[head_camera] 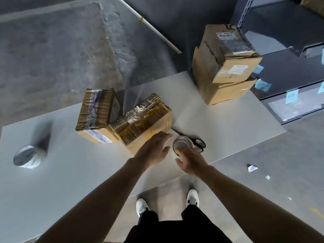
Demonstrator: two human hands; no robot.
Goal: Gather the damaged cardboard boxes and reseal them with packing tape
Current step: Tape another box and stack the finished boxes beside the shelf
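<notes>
Item: nearest box [142, 120], crumpled and much taped over, on the worktop [228, 123], touching a second box [96, 116]. Tape roll [183, 145] just beside it, gripped by the right hand [191, 160]. Left hand [152, 148] flat with fingers straight, at the box's near corner. Scissors [199, 145] lie partly behind the roll. Risks, as I judge them: lifting the roll could drag the scissors; an unbraced box could slide into its neighbour

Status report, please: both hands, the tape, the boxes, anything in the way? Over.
Left hand open, over the near corner of the front cardboard box. Right hand grips tape roll on the table. Scissors lie just behind the roll, not blocking.
</notes>
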